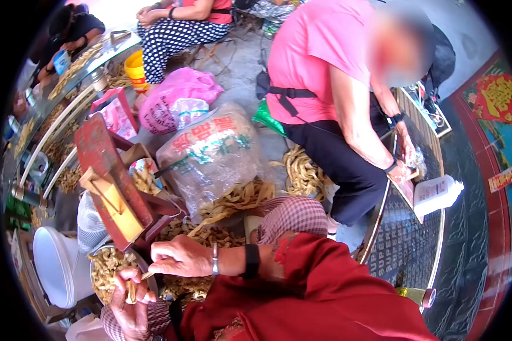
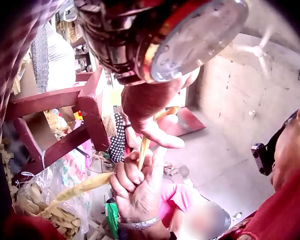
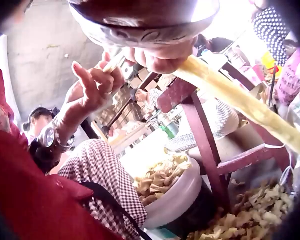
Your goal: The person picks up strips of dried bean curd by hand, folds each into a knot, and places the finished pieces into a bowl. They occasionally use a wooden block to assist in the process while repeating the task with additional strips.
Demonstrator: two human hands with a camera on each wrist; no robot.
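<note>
My left hand (image 1: pixel 132 301) pinches one end of a pale yellow, flattened strip (image 2: pixel 143 150), with some of it between the fingers. My right hand (image 1: pixel 182 257), wearing a silver bangle, is close beside it and grips the same strip with curled fingers. From the right hand (image 2: pixel 136 192) the strip trails down to the plastic bag in the left wrist view; the right wrist view shows it as a long band (image 3: pixel 240 100). Under the hands in the head view is a bowl (image 1: pixel 111 270) of short, curled pieces. The fingertips' exact contact is partly hidden.
A red wooden bench (image 1: pixel 88 142) with a yellow block (image 1: pixel 116 207) stands ahead to the left. Beyond the hands lies a clear bag (image 1: pixel 210 150) with strips. A white bucket (image 1: pixel 54 267) is at left; a person in pink (image 1: pixel 324 51) sits at right.
</note>
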